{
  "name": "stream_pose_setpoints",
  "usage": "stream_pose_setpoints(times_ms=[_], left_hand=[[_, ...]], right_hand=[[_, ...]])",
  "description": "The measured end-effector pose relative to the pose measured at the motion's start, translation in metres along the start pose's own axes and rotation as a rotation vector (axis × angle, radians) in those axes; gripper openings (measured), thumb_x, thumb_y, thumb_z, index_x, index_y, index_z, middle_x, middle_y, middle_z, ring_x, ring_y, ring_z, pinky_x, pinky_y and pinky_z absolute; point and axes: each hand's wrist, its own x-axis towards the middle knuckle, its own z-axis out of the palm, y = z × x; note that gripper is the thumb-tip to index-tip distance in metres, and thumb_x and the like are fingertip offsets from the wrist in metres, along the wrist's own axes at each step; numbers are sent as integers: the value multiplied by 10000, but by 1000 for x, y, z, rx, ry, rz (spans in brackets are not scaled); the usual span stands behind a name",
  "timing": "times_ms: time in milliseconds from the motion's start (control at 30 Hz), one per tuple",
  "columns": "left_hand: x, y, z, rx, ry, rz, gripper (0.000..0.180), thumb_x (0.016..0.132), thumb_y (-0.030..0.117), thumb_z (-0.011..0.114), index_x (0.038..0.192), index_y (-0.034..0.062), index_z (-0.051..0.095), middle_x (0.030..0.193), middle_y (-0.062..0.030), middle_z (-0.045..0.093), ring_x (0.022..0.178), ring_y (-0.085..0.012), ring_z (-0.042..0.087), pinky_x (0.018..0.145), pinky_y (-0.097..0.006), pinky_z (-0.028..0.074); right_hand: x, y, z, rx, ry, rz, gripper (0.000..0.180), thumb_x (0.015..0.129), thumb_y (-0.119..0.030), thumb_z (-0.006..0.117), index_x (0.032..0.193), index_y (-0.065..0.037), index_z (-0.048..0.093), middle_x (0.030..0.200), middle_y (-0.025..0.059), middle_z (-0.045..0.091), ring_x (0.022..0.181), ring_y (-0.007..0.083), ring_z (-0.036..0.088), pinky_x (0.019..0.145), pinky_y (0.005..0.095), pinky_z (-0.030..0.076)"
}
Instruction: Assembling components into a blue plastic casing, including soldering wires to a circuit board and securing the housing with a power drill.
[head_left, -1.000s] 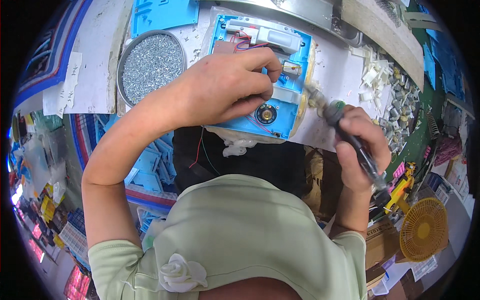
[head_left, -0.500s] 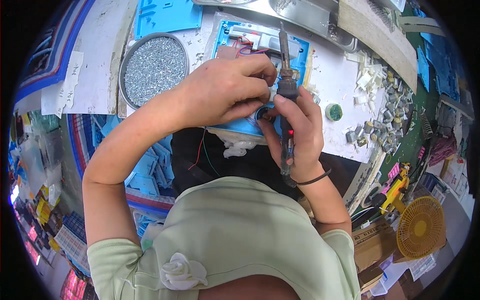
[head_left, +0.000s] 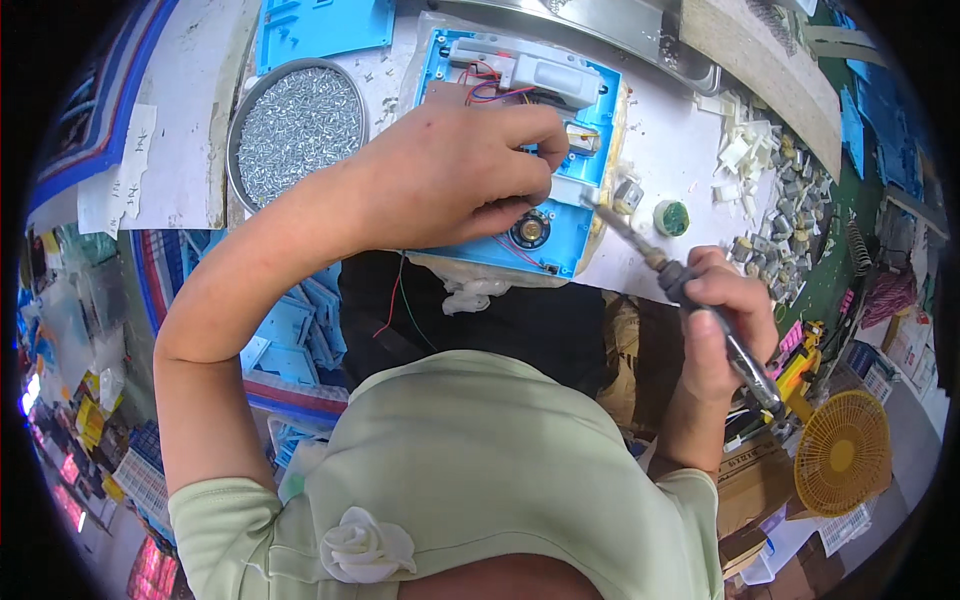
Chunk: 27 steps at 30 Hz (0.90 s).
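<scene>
Locate blue housing (head_left: 565,235) on the tabletop (head_left: 660,140), over pale padding (head_left: 450,268), open side up beneath the left hand (head_left: 450,170). Treat as light, stiff, probably thin-walled plastic, somewhat slippery; take hold by outer walls or corners, clear of the interior. Regard round speaker (head_left: 530,229) near the lower edge and thin red and blue wires (head_left: 500,97) farther up as fragile, with joints likely to tear under a pull. Note left fingers bent inward above the housing, tips close together; impossible to tell, from behind the knuckles, whether gripping a part or merely resting. Observe soldering iron (head_left: 678,280) in the right hand (head_left: 735,310), fingers closed around the dark handle, metal tip pointed toward the housing's right side. Judge as stiff, modest in weight, presumably hot ahead of the grip; hold by the handle only. Find green-filled tub (head_left: 671,217) near the iron, with white plastic pieces (head_left: 738,153) and loose metal parts (head_left: 785,222) farther right. Find screw bowl (head_left: 233,150) left of the housing.
</scene>
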Motion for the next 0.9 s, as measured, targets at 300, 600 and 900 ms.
stream_pose_setpoints(times_ms=[300, 600, 900], left_hand=[[1, -1, -4, 68, -18, 39, 216, 722, 66, 766, 883, 111, 628, 1093, -16, 613, 902, -231, 654, 762, -380, 470], [0, -6, -1, -32, -28, 28, 218, 706, 63, 767, 866, 112, 627, 1073, -10, 621, 855, -211, 669, 714, -372, 477], [1, -6, -1, 24, -29, 44, 209, 713, 59, 766, 869, 101, 634, 1074, -24, 623, 858, -226, 676, 722, -370, 526]], right_hand=[[13, 4, 11, -54, -166, -31, 191, 786, -41, 714, 969, 2, 677, 727, 86, 635, 580, 205, 475, 562, 338, 377], [15, 2, 11, -80, -181, 7, 217, 749, -28, 709, 962, -3, 680, 729, 87, 645, 600, 221, 499, 572, 344, 400], [15, -2, 11, -114, -197, 47, 216, 758, -47, 712, 971, -22, 691, 733, 93, 655, 616, 218, 516, 574, 340, 411]])
